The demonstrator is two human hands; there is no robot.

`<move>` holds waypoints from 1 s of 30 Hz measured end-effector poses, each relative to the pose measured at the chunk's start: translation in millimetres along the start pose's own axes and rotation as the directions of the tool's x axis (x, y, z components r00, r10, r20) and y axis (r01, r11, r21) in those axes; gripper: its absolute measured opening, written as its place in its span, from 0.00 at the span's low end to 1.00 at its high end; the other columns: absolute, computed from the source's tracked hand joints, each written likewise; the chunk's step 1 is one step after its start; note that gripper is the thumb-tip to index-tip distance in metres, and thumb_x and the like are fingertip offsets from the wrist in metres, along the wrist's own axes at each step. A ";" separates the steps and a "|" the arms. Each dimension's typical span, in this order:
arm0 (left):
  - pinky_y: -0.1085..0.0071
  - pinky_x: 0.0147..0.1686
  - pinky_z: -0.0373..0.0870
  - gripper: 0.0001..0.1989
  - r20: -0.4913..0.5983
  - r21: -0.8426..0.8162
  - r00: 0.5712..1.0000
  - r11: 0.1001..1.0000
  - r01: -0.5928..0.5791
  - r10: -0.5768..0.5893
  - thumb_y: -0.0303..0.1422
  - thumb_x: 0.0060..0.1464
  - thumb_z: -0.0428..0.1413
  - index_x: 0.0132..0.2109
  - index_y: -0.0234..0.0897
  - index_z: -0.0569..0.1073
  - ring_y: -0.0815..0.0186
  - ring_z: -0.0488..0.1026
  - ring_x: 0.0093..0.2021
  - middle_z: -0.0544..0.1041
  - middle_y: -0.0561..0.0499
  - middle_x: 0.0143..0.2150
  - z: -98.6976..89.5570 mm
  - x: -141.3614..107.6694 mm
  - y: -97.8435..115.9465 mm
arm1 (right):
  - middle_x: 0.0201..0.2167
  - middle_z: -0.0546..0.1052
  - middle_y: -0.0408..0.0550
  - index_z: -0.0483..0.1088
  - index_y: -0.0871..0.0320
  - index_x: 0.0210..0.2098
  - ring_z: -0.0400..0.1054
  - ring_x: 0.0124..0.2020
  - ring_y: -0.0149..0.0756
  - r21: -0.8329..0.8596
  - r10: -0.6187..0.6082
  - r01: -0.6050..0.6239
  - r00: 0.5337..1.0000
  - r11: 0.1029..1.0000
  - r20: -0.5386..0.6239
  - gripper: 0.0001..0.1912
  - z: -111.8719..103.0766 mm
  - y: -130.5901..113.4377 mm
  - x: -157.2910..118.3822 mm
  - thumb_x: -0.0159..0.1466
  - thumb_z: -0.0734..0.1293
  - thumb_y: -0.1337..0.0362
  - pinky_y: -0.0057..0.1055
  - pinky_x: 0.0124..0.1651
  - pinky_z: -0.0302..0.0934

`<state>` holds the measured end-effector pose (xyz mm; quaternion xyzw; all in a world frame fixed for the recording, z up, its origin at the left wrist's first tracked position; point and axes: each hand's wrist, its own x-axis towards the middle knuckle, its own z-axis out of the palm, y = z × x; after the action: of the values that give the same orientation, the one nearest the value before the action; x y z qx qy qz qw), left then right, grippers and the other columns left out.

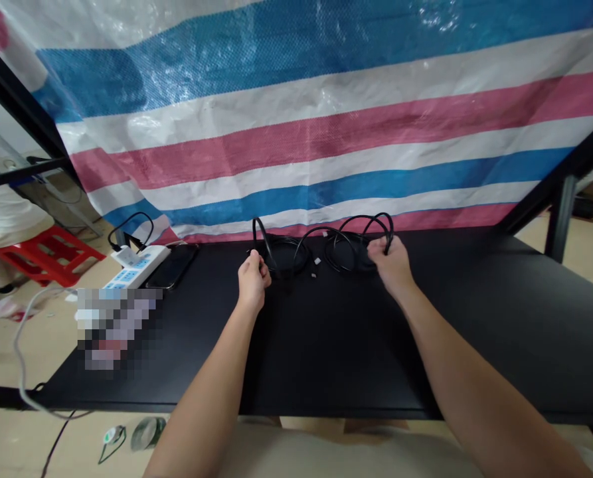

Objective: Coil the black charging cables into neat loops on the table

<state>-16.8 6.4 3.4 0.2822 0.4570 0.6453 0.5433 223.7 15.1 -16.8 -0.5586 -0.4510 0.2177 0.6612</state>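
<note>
My left hand [254, 282] is closed around a black cable [254, 229], just above the black table [336, 345]. Part of this cable bends up from the fist and loops back down. To the right, my right hand [393, 265] grips looped black cable [390, 229] between thumb and fingers. A curved length runs across the space between the hands. Behind them, two round coils of black cable, a left coil [289, 271] and a right coil [338, 267], lie near the table's back edge. Small plug ends [317, 261] rest between the coils. Whether the held lengths are one cable, I cannot tell.
At the table's left stand a white power strip [141, 265] with a plugged-in adapter [127, 255] and a dark phone [172, 267]. A blurred-out patch covers something in front. A striped plastic sheet [306, 139] hangs behind. Beyond the left side, a person sits on a red stool [52, 252].
</note>
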 end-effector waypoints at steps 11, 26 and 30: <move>0.77 0.14 0.51 0.20 0.035 0.171 0.991 0.976 -0.133 0.129 0.36 0.52 0.56 0.16 0.36 0.64 0.75 0.56 0.13 0.61 0.56 0.13 -1.9 0.0 -0.3 | 0.10 0.60 0.36 0.57 0.52 0.18 0.55 0.13 0.30 0.019 0.097 -0.096 0.993 0.995 -0.063 0.21 4.4 -8.7 -6.8 0.52 0.67 0.45 0.28 0.16 0.50; 0.73 0.23 0.56 0.22 0.077 0.554 0.949 0.778 -0.297 0.307 0.35 0.56 0.52 0.15 0.38 0.63 0.70 0.60 0.20 0.62 0.55 0.15 4.7 -12.1 -13.8 | 0.18 0.64 0.37 0.51 0.52 0.18 0.57 0.21 0.29 -0.042 -0.196 0.204 0.970 0.978 0.147 0.21 19.0 -23.5 -31.7 0.41 0.71 0.60 0.31 0.28 0.58; 0.73 0.28 0.60 0.22 0.003 0.542 0.899 0.754 -0.370 0.438 0.35 0.57 0.51 0.16 0.39 0.61 0.69 0.61 0.23 0.61 0.55 0.18 1.2 -11.6 -10.7 | 0.13 0.60 0.36 0.48 0.52 0.14 0.52 0.18 0.28 -0.211 -0.110 0.098 0.993 0.973 -0.046 0.18 17.2 -27.9 -31.9 0.43 0.66 0.64 0.31 0.27 0.56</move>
<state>-8.1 -4.4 -4.1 0.4723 0.5778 0.6119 0.2620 187.3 -8.6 -2.5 -0.6064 -0.4806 0.1184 0.6223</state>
